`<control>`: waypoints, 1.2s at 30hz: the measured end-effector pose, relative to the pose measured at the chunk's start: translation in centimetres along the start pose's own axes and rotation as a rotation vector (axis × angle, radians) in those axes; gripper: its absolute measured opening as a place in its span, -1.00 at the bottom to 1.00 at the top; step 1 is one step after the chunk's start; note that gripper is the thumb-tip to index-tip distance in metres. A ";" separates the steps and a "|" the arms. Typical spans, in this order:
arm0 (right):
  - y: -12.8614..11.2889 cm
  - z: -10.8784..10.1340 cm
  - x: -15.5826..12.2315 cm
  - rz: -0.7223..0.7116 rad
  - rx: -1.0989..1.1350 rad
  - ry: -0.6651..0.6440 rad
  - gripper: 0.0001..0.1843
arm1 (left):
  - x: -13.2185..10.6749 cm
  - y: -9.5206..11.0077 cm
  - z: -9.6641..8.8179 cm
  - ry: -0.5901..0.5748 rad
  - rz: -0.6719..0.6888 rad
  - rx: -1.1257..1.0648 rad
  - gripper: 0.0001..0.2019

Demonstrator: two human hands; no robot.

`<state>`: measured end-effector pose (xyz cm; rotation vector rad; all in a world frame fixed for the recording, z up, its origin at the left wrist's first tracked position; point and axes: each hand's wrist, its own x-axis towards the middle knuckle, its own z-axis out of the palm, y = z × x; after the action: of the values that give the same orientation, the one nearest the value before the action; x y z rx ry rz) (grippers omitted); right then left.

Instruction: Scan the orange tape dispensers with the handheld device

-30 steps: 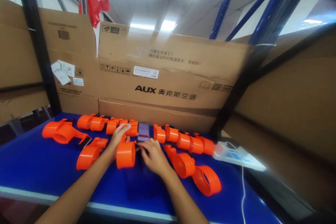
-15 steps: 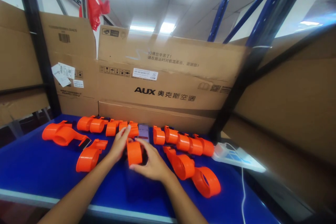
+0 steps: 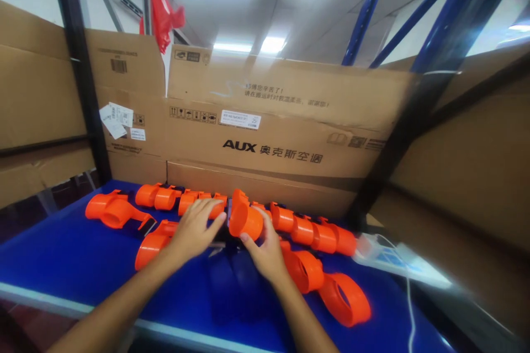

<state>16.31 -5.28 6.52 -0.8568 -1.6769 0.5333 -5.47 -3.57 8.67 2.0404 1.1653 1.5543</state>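
The right hand [image 3: 265,251] is gripping an orange plastic cuff [image 3: 245,219], with the thumb pressing on its lower rim and the other fingers going behind it. The cuff is being held tilted, with its round opening facing toward the camera. It is sitting just above the blue bench [image 3: 62,265], in front of the row of orange parts [image 3: 318,234] that is lying along the back. The left hand [image 3: 194,231] is staying open, palm down and fingers spread, just beside the cuff; I cannot tell if it is touching the bench. Another orange piece [image 3: 151,244] is lying near its wrist. An orange ring [image 3: 345,299] is lying to the right, near the right forearm. A large cardboard box [image 3: 269,138] is standing behind the row, and a white power strip [image 3: 391,258] is lying at the right end of the bench.
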 end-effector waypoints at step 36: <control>-4.9 3.8 0.1 0.014 -0.246 -0.572 -0.28 | 7.1 -6.0 -17.1 -0.351 0.018 1.062 -0.19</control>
<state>11.35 -8.03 9.09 -0.9475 -2.2954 0.6285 -22.96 1.87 15.25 2.7408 2.0601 0.4840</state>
